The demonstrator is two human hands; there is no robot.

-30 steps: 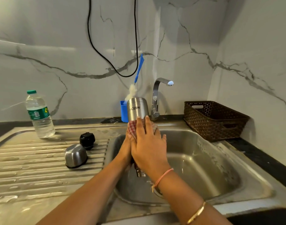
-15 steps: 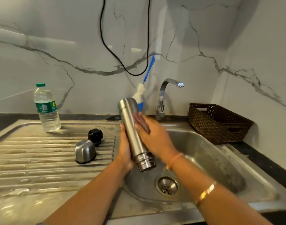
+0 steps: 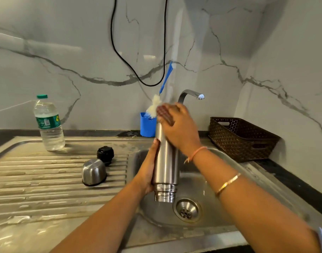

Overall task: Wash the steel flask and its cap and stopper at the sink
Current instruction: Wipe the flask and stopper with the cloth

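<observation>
Far left, back edge of the drainboard: plastic water bottle (image 3: 49,123), upright, green cap on; toward the drainboard's right edge, steel cap (image 3: 94,172) resting mouth down on the ridges; black stopper (image 3: 105,154) just behind it, close, contact not clear. On the worktop's back edge behind the sink (image 3: 229,179): blue holder (image 3: 147,125) with a bottle brush (image 3: 154,106) leaning out of it, bristles white, handle blue. Left hand (image 3: 149,170) wraps the lower body of the steel flask (image 3: 166,161), fingers curled round it from the left side; flask held near upright and inverted over the left part of the basin, open mouth downward, clear of the basin floor. Right hand (image 3: 180,128), motion-blurred, clasps a red checked cloth (image 3: 164,114) over the flask's upturned base. Tap (image 3: 191,94) behind the right hand, spout pointing right; drain (image 3: 187,210) just right of the flask's mouth. Brown perforated basket (image 3: 242,139) on the worktop at the sink's back right corner.
</observation>
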